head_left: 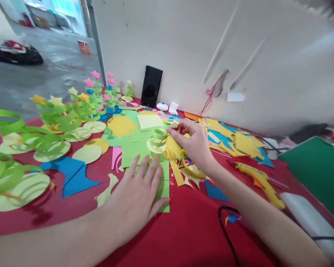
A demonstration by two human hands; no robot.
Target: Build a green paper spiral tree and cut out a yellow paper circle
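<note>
My left hand lies flat with its fingers spread on green paper sheets at the table's middle. Farther right, my right hand is closed, thumb and fingertips pinching a small pale yellow paper star. Just left of those fingertips, a little green paper spiral stands on a pale round paper base. Yellow paper scraps and a yellow ring-shaped roll lie under and beside my right hand.
Several green paper spirals with stars crowd the left side. A phone leans on the wall. At right lie a yellow glue gun, a white box-like object and a green board. A black cable crosses the front.
</note>
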